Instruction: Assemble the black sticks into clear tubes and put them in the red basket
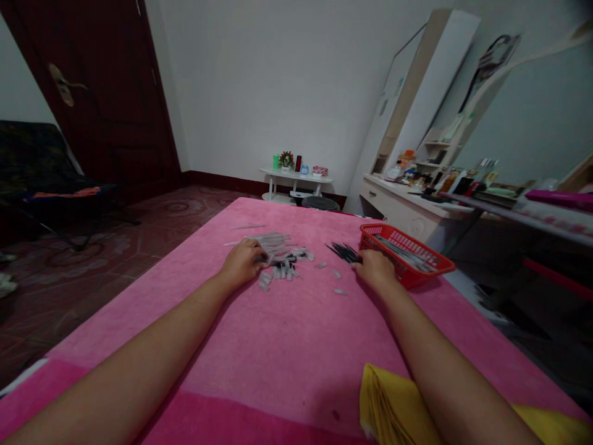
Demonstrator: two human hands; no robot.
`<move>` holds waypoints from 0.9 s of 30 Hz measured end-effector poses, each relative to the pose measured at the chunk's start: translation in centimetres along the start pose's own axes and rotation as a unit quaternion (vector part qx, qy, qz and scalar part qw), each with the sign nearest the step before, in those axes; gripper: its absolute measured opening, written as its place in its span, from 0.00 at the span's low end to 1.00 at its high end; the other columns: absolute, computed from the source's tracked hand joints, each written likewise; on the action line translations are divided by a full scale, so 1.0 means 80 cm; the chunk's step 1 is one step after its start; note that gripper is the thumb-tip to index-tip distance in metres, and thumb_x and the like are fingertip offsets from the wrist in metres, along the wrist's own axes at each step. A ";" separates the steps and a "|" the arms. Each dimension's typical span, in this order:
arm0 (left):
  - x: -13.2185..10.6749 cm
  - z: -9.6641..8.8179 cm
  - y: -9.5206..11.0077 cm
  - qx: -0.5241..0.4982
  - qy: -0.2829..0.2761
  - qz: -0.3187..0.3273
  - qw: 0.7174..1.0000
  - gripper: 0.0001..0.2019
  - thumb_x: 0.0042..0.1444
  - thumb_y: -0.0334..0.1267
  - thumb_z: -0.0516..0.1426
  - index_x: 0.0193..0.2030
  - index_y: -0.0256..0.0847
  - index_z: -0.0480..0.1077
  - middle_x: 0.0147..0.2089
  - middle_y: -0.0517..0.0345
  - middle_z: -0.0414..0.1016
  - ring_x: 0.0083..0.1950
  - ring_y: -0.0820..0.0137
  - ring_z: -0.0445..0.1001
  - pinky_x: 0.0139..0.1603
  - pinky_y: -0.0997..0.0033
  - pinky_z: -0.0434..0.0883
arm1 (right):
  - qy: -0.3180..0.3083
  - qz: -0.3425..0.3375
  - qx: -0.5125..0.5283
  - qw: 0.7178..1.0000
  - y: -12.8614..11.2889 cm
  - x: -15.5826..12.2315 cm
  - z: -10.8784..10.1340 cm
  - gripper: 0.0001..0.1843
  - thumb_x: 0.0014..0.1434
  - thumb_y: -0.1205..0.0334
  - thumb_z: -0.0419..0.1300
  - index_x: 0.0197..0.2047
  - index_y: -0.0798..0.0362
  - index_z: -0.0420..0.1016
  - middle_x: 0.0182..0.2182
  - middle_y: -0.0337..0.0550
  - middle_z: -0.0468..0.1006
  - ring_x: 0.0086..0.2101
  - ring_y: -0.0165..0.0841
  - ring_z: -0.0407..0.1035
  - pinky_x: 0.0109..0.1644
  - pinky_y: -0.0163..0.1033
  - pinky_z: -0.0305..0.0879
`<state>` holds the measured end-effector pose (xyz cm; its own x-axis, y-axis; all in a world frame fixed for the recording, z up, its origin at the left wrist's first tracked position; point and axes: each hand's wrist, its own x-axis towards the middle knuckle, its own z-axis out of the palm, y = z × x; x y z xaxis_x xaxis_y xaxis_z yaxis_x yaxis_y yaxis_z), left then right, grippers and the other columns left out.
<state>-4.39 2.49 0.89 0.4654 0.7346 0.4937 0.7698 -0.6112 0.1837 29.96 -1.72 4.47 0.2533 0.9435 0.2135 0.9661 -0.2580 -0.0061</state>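
Observation:
My left hand [245,259] rests at the left side of a pile of pale, pen-like tubes [271,242], its fingers curled and closed. What lies in its fingertips is hidden. Short translucent caps [283,272] and some small black pieces lie beside these fingers. To the right, my right hand [376,267] is closed at the near end of a bundle of thin black rods [343,251], like pen refills; its fingertips are partly hidden. Right behind this hand stands a red plastic basket [424,273] holding long pale and dark sticks [410,254].
Pink cloth [296,346] covers the table. Loose caps [340,292] lie between the hands. A yellow cloth [393,405] sits under my right forearm. Beyond are a low white shelf [296,175] and, at right, a cluttered dressing table [403,204]. A chair [37,161] stands at left.

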 end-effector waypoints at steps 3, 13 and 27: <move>0.001 0.000 0.004 0.015 -0.013 -0.023 1.000 0.07 0.49 0.37 0.61 0.35 0.40 0.77 0.40 0.50 0.74 0.45 0.61 0.70 0.47 0.65 0.68 | -0.050 0.022 -0.021 0.998 0.004 0.000 0.012 0.14 0.54 0.58 0.59 0.42 0.53 0.79 0.40 0.54 0.79 0.43 0.44 0.74 0.43 0.42 0.68; -0.002 -0.003 0.010 0.041 -0.025 -0.031 0.998 0.09 0.52 0.36 0.56 0.37 0.44 0.78 0.41 0.52 0.75 0.45 0.63 0.72 0.48 0.68 0.68 | -0.011 0.031 -0.012 0.999 0.005 -0.001 -0.006 0.15 0.55 0.60 0.56 0.43 0.52 0.79 0.39 0.53 0.80 0.42 0.45 0.74 0.43 0.43 0.68; -0.004 -0.006 0.019 0.042 -0.021 -0.033 0.998 0.11 0.47 0.34 0.57 0.38 0.46 0.77 0.39 0.53 0.77 0.43 0.62 0.73 0.41 0.67 0.69 | 0.026 -0.047 0.079 0.995 -0.013 -0.008 -0.014 0.11 0.53 0.62 0.59 0.40 0.48 0.80 0.37 0.47 0.81 0.40 0.37 0.74 0.40 0.35 0.65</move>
<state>-3.60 1.18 1.44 0.4290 0.7852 0.4466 0.8322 -0.5359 0.1427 28.78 -2.28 5.41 0.1633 0.9486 0.2711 0.9820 -0.1300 -0.1369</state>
